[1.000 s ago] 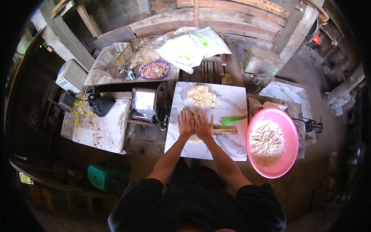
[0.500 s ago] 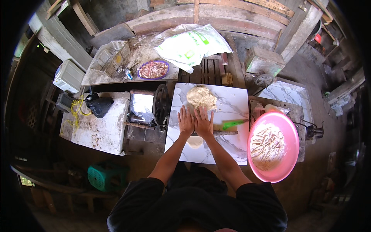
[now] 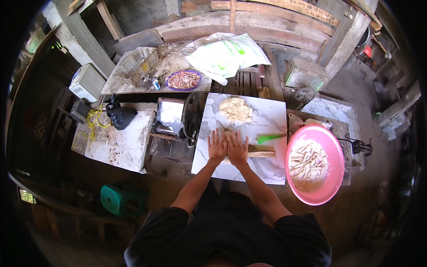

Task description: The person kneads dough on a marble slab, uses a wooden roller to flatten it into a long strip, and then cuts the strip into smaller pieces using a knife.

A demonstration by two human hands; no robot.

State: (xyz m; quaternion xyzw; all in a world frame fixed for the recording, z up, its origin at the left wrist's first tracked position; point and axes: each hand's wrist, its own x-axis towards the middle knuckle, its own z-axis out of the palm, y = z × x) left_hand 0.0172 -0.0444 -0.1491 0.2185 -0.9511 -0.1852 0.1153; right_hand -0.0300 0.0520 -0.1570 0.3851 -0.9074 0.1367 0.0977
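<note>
My left hand [image 3: 217, 147] and my right hand [image 3: 237, 148] lie side by side, palms down with fingers stretched out, pressing on a wooden rolling stick [image 3: 261, 154] across the white marbled board [image 3: 267, 171]. Only the stick's right end shows clearly. Beneath the hands is a small piece of dough [image 3: 227, 160], mostly covered. Beyond my fingertips sits a larger lump of pale dough [image 3: 236, 110]. A slim bright green object [image 3: 268, 138] of unclear kind rests right of my right hand.
At right stands a pink basin [image 3: 336, 173] with floured dough strips [image 3: 308, 160]. Left of the board is a machine with a black wheel [image 3: 191, 116]; farther left lies a black plastic bag [image 3: 121, 116]. Behind are a purple-rimmed plate [image 3: 183, 80] and a white sack [image 3: 231, 55].
Both hands have drawn back toward me over the stick, away from the large dough lump. More of the small dough piece is now covered. The whole view has shifted slightly.
</note>
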